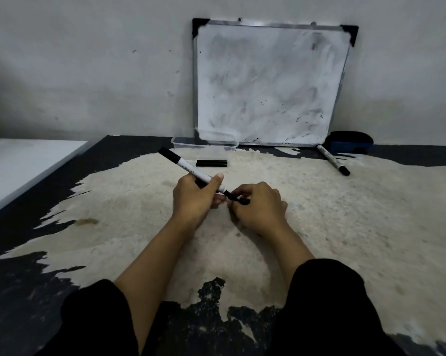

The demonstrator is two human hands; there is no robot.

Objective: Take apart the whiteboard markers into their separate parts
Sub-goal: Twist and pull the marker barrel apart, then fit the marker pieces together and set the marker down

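A worn tabletop [345, 214], black coating peeled to pale patches, carries a smudged whiteboard [268, 83] leaning on the wall. A blue-and-black eraser [350, 143] and a clear plastic container [204, 142] sit at the board's foot. The left hand [193, 199] grips a whiteboard marker [188, 168] by its white barrel, raised and tilted. The right hand [257, 204] pinches the marker's black tip end with curled fingers. A second marker [332, 159] lies near the eraser. Two black caps [211, 163] lie side by side beyond the hands.

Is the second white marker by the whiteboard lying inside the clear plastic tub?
No, the white marker with black cap lies on the floor, apart from the clear plastic tub.
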